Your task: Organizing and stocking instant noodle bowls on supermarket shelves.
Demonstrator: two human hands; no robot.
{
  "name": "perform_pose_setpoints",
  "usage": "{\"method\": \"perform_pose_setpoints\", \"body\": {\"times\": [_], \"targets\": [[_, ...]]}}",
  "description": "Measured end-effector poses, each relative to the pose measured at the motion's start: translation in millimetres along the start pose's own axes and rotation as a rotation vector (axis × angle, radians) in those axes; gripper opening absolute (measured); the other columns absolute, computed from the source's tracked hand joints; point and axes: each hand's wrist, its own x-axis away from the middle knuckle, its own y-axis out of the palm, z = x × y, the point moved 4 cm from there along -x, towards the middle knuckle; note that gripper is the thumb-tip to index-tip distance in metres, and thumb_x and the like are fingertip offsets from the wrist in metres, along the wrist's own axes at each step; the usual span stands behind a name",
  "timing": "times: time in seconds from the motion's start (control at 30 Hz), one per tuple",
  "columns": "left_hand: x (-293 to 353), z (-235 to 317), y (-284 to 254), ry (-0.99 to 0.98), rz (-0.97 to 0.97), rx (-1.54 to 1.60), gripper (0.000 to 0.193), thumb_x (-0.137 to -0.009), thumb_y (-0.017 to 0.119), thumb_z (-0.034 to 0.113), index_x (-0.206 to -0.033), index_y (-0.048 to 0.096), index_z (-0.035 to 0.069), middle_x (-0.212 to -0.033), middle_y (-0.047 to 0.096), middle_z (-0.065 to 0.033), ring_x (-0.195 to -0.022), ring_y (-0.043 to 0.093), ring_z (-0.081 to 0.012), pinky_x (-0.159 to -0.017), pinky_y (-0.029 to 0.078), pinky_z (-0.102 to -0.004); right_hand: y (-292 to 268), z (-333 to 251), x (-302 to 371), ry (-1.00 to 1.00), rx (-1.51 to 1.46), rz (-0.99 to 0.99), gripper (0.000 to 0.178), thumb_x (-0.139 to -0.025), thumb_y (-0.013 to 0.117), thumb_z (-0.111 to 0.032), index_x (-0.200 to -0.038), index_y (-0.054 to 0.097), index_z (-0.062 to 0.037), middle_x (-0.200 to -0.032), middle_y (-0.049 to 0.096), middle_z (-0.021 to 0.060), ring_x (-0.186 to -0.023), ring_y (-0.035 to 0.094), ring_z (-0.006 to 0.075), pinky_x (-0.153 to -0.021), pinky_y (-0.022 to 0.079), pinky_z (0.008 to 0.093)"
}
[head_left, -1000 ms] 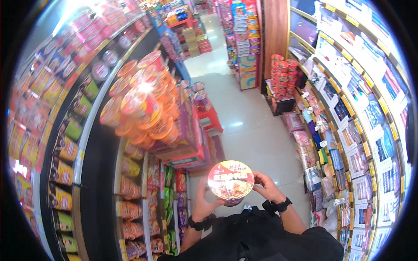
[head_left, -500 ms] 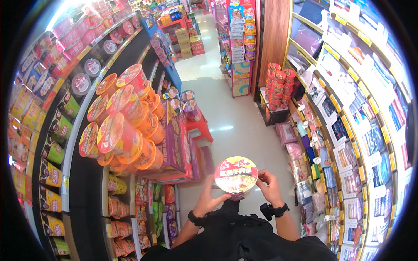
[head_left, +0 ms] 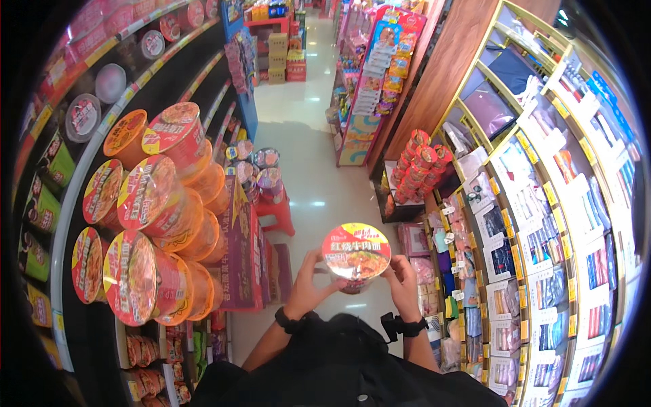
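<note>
Between my two hands, in front of my chest, is an instant noodle cup (head_left: 356,252) with a red, yellow and white printed lid facing up. My left hand (head_left: 313,285) grips its left side, the thumb along the lower edge. Around its right side close the fingers of my right hand (head_left: 401,281). The fingers behind the cup are hidden. To the left, stacked noodle cups (head_left: 146,193) in red and orange rise in several layers, apart from my hands.
Purple cartons (head_left: 237,254) and a red stool (head_left: 278,210) with cups on it stand left of the aisle. Left shelves (head_left: 74,197) hold packaged food. At right are a stack of red cans (head_left: 417,169) and shelves of packaged textiles (head_left: 536,292). A snack rack (head_left: 369,88) stands ahead.
The view has turned and shifted, so the stacked cups look larger and farther left. The noodle cup, still in both hands, appears slightly higher and tilted, with its side now showing more.
</note>
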Motion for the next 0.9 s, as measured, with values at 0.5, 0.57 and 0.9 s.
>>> {"method": "perform_pose_setpoints", "body": {"times": [0.5, 0.57, 0.9], "targets": [[-128, -42, -23, -0.151, 0.089, -0.197, 0.072, -0.079, 0.082, 0.004, -0.138, 0.040, 0.001, -0.129, 0.056, -0.0099, -0.120, 0.056, -0.0196, -0.101, 0.046, -0.0352, 30, 39, -171, 0.172, -0.085, -0.332, 0.048, -0.098, 0.062, -0.030, -0.134, 0.050, 0.0008, -0.131, 0.060, 0.0128, -0.120, 0.057, 0.0181, -0.093, 0.050, 0.0331], [-152, -45, -22, -0.174, 0.067, -0.247, 0.074, -0.078, 0.082, 0.005, -0.138, 0.040, 0.001, -0.130, 0.055, -0.0102, -0.120, 0.056, -0.0194, -0.101, 0.046, -0.0351, 23, 35, -201, 0.180, 0.006, -0.359, 0.049, -0.098, 0.063, -0.030, -0.134, 0.051, 0.0005, -0.130, 0.061, 0.0132, -0.119, 0.058, 0.0185, -0.092, 0.051, 0.0333], [-277, -56, 24, -0.226, -0.017, -0.305, 0.071, -0.085, 0.077, 0.012, -0.144, 0.038, -0.001, -0.131, 0.056, -0.0157, -0.116, 0.058, -0.0216, -0.095, 0.048, -0.0353, -30, 68, -336, 0.173, 0.125, -0.463, 0.039, -0.096, 0.065, -0.022, -0.126, 0.057, 0.0016, -0.109, 0.066, 0.0089, -0.095, 0.064, 0.0146, -0.083, 0.051, 0.0299]]}}
